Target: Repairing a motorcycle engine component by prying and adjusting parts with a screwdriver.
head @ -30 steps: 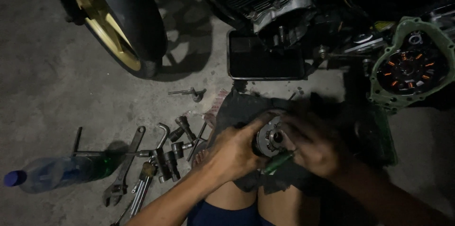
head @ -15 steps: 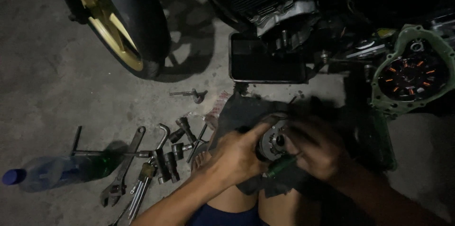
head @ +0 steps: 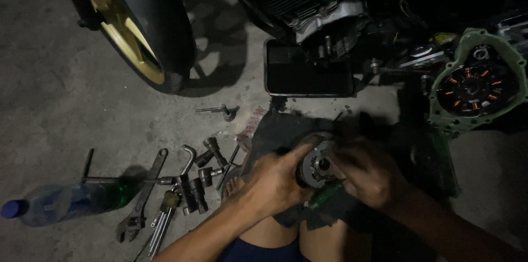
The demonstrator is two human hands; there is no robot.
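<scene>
A round metal engine part rests over a dark cloth on my lap. My left hand grips its left rim, thumb across the edge. My right hand is closed at the part's right side and holds a tool with a green handle that pokes out below. The tool's tip is hidden behind my fingers.
Wrenches and sockets lie on the concrete to the left, beside a plastic bottle. A motorcycle wheel stands at upper left, an oil drain pan under the engine, and a stator cover at right.
Both hands stay on the round part with only small shifts. The view has drifted slightly.
</scene>
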